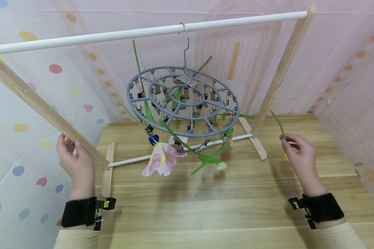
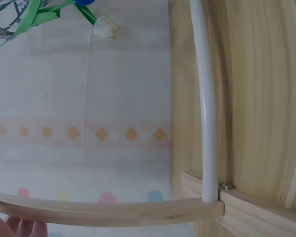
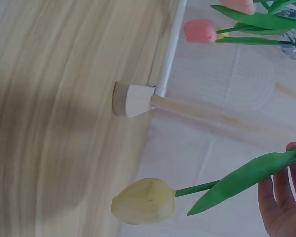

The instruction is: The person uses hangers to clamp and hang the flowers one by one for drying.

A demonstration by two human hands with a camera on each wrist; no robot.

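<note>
Held in the right hand (image 1: 299,155), well off to the right of the rack: a yellow tulip (image 3: 144,200), artificial-looking, pinched by its thin green stem between thumb and curled fingertips (image 3: 281,197). Seen from the head view, only the upper end of the stem rising as a green stalk above the fingers, the bloom hidden behind the hand. Seen from the right wrist view, hanging bloom-down over the wooden table (image 1: 205,207): a closed, pale yellow, egg-shaped bud with faint ribbing, joined to a short dark-green stem, and one long, smooth, bright-green leaf running alongside the stem toward the palm. Not touching the table or the rack. Wrapped around the slanted wooden leg (image 1: 40,103) at the left end of the drying rack: the left hand (image 1: 74,159), fingers curled over the upper edge of the leg, thumb beneath. Hooked over the white top rail (image 1: 112,34): a grey round clip hanger (image 1: 182,100), with several other stems and leaves clipped in it. Dangling below its front edge, bloom-down: a pink-and-white tulip (image 1: 163,159), open-petalled with a touch of yellow. Just beside it, a green leaf and a small white bud (image 1: 222,165).
</note>
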